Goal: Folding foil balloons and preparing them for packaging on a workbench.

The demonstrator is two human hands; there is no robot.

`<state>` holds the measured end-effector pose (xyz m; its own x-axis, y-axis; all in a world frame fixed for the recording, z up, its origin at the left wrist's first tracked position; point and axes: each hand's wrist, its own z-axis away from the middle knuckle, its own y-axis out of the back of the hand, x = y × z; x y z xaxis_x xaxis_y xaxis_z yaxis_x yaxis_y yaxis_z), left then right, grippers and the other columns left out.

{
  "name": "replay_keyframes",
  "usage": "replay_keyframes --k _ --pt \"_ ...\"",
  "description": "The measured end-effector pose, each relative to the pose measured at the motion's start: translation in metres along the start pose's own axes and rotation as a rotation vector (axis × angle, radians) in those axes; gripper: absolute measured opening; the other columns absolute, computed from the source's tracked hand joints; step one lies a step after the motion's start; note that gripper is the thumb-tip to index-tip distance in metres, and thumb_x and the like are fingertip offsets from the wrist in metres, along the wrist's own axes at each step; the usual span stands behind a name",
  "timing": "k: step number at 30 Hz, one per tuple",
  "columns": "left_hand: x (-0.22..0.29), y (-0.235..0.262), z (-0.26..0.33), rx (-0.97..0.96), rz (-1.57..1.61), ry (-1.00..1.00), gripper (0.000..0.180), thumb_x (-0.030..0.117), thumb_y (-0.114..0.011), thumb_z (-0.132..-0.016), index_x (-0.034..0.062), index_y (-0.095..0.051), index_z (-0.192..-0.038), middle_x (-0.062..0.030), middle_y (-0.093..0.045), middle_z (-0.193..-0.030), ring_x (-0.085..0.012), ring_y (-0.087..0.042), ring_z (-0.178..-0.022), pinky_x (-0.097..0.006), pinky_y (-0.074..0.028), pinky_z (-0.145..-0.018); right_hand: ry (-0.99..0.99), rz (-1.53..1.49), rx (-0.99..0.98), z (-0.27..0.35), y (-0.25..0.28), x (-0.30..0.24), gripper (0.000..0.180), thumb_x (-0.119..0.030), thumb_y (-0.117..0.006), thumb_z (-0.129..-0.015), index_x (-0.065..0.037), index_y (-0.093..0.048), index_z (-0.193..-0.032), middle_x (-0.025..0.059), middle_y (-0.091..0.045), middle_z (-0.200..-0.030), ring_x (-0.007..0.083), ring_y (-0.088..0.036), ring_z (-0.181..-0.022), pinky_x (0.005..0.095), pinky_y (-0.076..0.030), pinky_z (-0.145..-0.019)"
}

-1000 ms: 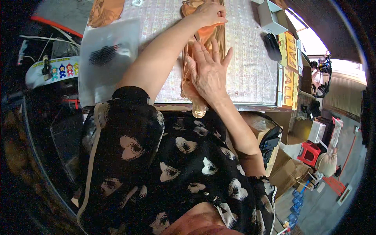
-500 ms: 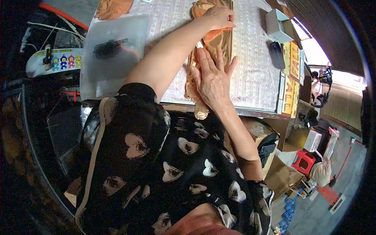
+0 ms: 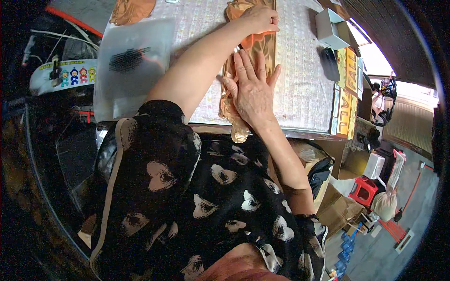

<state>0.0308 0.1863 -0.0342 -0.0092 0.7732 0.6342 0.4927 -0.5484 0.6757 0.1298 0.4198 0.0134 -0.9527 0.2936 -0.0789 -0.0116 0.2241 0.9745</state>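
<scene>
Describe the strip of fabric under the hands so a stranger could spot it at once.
Start at the pale patterned table cover. Down its middle runs a long shiny orange-gold fabric strip, pinned flat by the right hand and gripped farther up by the left hand. Unlike the crumpled orange piece at the far left, its near end hangs over the table edge.

**Counter and its load**

Counter (image 3: 304,89) with pale patterned cover, upper middle of frame. Shiny orange-gold fabric strip (image 3: 262,44) lies along its centre, one end hanging over the near edge. Clear plastic bag (image 3: 133,65) with dark contents at left. Second orange piece (image 3: 131,9) top left. Small grey box (image 3: 330,28) and dark flat object (image 3: 329,63) at right.
</scene>
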Motion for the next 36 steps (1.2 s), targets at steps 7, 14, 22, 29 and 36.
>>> replay_keyframes --k 7,14,22,29,36 --pt "0.005 -0.003 -0.004 -0.048 0.007 0.048 0.029 0.035 -0.083 -0.082 0.0085 -0.072 -0.089 -0.0060 -0.070 -0.080 -0.0230 -0.068 -0.075 -0.039 -0.053 -0.072 -0.038 0.031 -0.041 0.001 -0.002 0.006 0.067 -0.055 -0.042 -0.106 -0.016 -0.039 -0.160 0.0075 -0.045 -0.159 0.0383 -0.028 -0.154 0.0742 -0.006 -0.119" --pt "-0.014 -0.009 0.000 0.027 0.002 -0.035 0.028 0.034 -0.083 -0.082 0.0092 -0.072 -0.089 -0.0058 -0.069 -0.081 -0.0227 -0.067 -0.075 -0.039 -0.053 -0.071 -0.022 0.053 -0.070 0.000 -0.002 0.008 0.066 -0.055 -0.042 -0.105 -0.019 -0.039 -0.160 0.0057 -0.049 -0.157 0.0383 -0.028 -0.154 0.0752 -0.006 -0.118" --pt "0.038 -0.010 0.000 0.103 -0.336 0.040 0.021 0.024 -0.081 -0.074 0.0064 -0.071 -0.081 -0.0184 -0.070 -0.086 -0.0370 -0.068 -0.088 -0.047 -0.054 -0.082 0.083 -0.017 0.003 0.023 0.012 0.010 0.063 -0.058 -0.049 -0.101 -0.022 -0.051 -0.153 0.0057 -0.045 -0.160 0.0387 -0.030 -0.152 0.0748 -0.010 -0.117" --pt "-0.005 -0.001 0.003 0.083 0.047 -0.048 0.022 0.024 -0.081 -0.074 0.0063 -0.071 -0.081 -0.0192 -0.069 -0.088 -0.0378 -0.067 -0.090 -0.048 -0.053 -0.082 0.107 -0.070 -0.107 0.046 0.025 -0.002 0.063 -0.055 -0.050 -0.102 -0.022 -0.048 -0.155 0.0065 -0.041 -0.163 0.0382 -0.024 -0.155 0.0762 -0.008 -0.117" --pt "0.021 -0.004 0.009 0.105 -0.058 -0.062 0.021 0.025 -0.080 -0.078 0.0070 -0.071 -0.085 -0.0180 -0.069 -0.086 -0.0362 -0.067 -0.087 -0.048 -0.053 -0.080 -0.099 -0.592 0.033 0.062 0.053 0.028 0.045 -0.029 -0.057 -0.107 -0.012 -0.057 -0.149 0.0083 -0.054 -0.154 0.0300 -0.044 -0.148 0.0536 -0.017 -0.127"
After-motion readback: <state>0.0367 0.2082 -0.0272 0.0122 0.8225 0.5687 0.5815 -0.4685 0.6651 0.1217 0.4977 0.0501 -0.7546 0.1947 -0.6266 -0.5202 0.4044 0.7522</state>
